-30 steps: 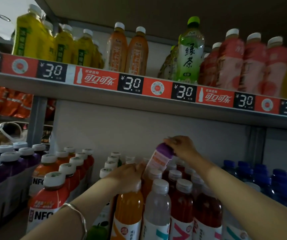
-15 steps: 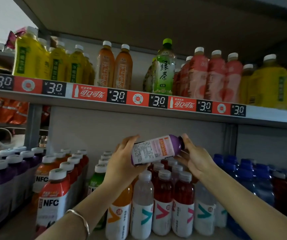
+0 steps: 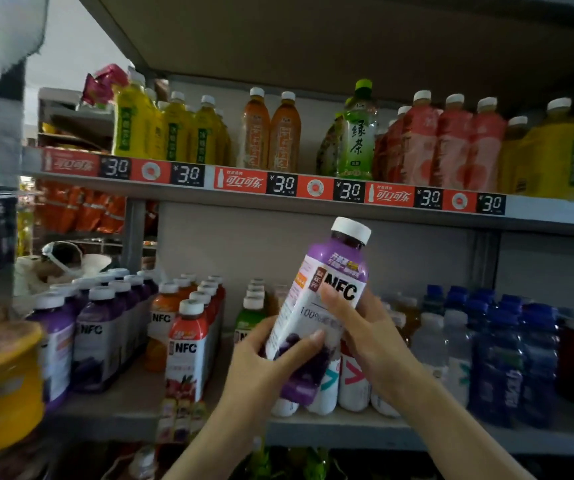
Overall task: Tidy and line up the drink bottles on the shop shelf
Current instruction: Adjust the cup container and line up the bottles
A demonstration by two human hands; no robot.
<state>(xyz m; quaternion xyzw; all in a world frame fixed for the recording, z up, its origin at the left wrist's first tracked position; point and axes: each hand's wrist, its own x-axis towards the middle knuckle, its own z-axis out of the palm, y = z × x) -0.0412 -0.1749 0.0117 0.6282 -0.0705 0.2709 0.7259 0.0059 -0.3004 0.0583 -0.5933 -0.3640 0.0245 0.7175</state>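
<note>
Purple NFC bottle (image 3: 334, 271), tilted, gripped by left hand (image 3: 264, 368) and right hand (image 3: 368, 334), in front of chevron-labelled bottles (image 3: 353, 379); matching purple row (image 3: 98, 337) stands left.

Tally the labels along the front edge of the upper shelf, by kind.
Black 3.0 price tags: 6
Red Coca-Cola panels: 3
Red round-logo panels: 3
Total: 12
</note>
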